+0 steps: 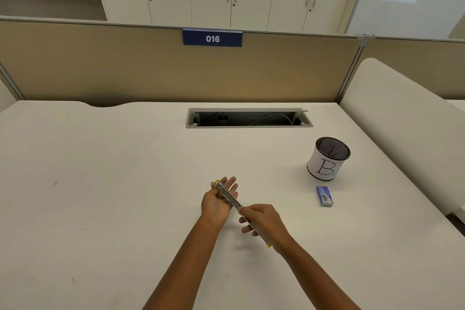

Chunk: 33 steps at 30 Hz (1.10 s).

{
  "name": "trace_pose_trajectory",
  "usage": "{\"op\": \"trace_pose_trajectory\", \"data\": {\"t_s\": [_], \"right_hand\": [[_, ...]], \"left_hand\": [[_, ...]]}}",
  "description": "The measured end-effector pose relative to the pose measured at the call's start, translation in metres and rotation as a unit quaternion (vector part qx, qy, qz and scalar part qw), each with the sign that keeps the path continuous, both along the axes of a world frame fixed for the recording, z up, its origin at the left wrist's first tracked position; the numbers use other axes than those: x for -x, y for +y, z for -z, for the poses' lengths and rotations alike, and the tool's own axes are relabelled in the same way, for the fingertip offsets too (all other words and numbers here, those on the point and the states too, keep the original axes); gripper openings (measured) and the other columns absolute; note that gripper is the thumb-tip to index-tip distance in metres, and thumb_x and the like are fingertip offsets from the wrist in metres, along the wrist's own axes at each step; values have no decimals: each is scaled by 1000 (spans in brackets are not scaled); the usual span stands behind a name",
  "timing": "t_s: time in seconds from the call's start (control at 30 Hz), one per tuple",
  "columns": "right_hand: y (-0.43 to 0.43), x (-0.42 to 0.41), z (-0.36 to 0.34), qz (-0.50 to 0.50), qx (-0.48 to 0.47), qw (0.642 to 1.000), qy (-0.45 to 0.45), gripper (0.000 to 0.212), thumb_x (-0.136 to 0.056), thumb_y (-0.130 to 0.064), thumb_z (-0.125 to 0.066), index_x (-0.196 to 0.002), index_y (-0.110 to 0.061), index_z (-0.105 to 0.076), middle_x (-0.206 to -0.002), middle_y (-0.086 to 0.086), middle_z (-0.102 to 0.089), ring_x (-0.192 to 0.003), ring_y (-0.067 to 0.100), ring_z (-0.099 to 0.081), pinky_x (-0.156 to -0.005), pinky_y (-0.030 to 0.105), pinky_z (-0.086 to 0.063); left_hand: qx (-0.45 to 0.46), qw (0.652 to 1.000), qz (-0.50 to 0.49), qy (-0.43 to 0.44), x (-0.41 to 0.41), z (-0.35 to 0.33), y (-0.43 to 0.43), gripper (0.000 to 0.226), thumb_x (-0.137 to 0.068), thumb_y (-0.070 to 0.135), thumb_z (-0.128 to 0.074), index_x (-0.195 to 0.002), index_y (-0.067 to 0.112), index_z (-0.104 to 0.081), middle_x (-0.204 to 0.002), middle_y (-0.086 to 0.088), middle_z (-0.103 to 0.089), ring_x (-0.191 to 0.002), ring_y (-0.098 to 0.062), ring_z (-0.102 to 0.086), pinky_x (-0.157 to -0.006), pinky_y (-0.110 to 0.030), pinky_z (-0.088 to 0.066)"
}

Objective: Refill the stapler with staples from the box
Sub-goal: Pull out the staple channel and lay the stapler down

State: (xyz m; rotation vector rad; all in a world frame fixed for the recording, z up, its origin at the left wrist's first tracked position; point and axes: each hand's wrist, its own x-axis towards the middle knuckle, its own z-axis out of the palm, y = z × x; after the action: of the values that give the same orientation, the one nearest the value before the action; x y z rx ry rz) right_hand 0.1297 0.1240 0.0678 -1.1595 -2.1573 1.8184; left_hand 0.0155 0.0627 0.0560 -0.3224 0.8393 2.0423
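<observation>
Yellow plastic tipped each end of the long silver metal stapler (230, 197), which lay swung open in a straight line between my hands, held just above the pale desk top (113, 184). My left hand (218, 200) was spread nearly flat, palm up, fingers loose, cradling the far half without gripping it. My right hand (261, 220) was curled around the near half, fingers closed under it, so that hand carried the hold. I judged I was at the opening step, with the staple channel exposed; whether it was bare I could not tell at that size. Off to the right, well apart from my hands, the small blue cardboard box of staples (324, 196) lay closed on the desk, just in front of a black mesh pen cup wrapped in white paper marked with a letter B (327, 160). The next move seemed to call for freeing one hand, likely the right, reaching for the box, opening it and drawing out a strip while the other kept the stapler level and open.
</observation>
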Motion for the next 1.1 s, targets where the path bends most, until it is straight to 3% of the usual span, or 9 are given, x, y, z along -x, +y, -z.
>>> {"op": "trace_pose_trajectory", "data": {"t_s": [0.13, 0.23, 0.3, 0.47, 0.63, 0.77, 0.93, 1.1], "right_hand": [[-2, 0, 0, 9, -66, 998, -7, 22, -79, -22, -61, -88, -4, -68, -75, 3, -66, -53, 7, -63, -52, 19, -42], [-4, -1, -1, 18, -103, 995, -5, 22, -76, -20, -62, -89, -2, -67, -74, 5, -66, -60, 15, -65, -57, 23, -43], [-5, -2, -2, 22, -126, 992, -3, 21, -75, -18, -63, -87, -2, -66, -73, 6, -65, -66, 20, -65, -61, 28, -44], [-6, -3, -1, 25, -169, 985, -7, 17, -74, -17, -62, -85, -4, -66, -76, 14, -66, -73, 29, -62, -65, 30, -44], [-2, -3, -3, 21, -93, 995, -19, 25, -76, -16, -60, -89, 5, -65, -72, 7, -62, -51, 11, -63, -53, 22, -42], [-1, -3, -3, 20, -65, 997, -20, 23, -76, -15, -61, -89, 3, -66, -73, 5, -64, -46, 5, -62, -46, 17, -41], [-3, -5, -4, 26, -84, 996, -13, 21, -76, -14, -63, -91, 0, -64, -73, 5, -63, -56, 12, -63, -55, 22, -43], [-5, -7, -5, 34, -128, 991, -4, 22, -74, -13, -65, -95, -7, -63, -78, 3, -64, -80, 30, -68, -70, 33, -48]], "left_hand": [[-18, 1000, -1, -11, 1, 4, -1, 38, -101, 21, -23, -86, 5, -55, -126, -23, -54, -136, -35, -35, -104, -39, -30], [-32, 999, -4, -21, 0, 7, 0, 38, -100, 22, -25, -86, 5, -55, -101, -18, -60, -135, -35, -36, -103, -38, -31], [-35, 999, -4, -25, 1, 7, 1, 37, -100, 21, -25, -85, 4, -55, -94, -16, -60, -135, -35, -36, -102, -38, -31], [-31, 999, 5, -20, 1, 6, 2, 37, -100, 19, -25, -84, 4, -55, -107, -18, -60, -134, -36, -37, -104, -39, -31], [-8, 1000, 17, -6, 0, 5, -1, 33, -99, 20, -29, -85, 5, -56, -115, -17, -57, -117, -33, -48, -101, -37, -34], [3, 1000, 16, -7, -1, 4, -2, 35, -100, 21, -28, -86, 5, -56, -112, -17, -57, -113, -32, -48, -99, -38, -35], [-16, 1000, 4, -14, -2, 5, -2, 35, -99, 19, -28, -86, 4, -56, -100, -17, -60, -99, -31, -57, -101, -40, -34], [-39, 999, -7, -29, -2, 7, -1, 34, -99, 17, -29, -85, 2, -56, -94, -18, -61, -89, -31, -58, -99, -40, -36]]}}
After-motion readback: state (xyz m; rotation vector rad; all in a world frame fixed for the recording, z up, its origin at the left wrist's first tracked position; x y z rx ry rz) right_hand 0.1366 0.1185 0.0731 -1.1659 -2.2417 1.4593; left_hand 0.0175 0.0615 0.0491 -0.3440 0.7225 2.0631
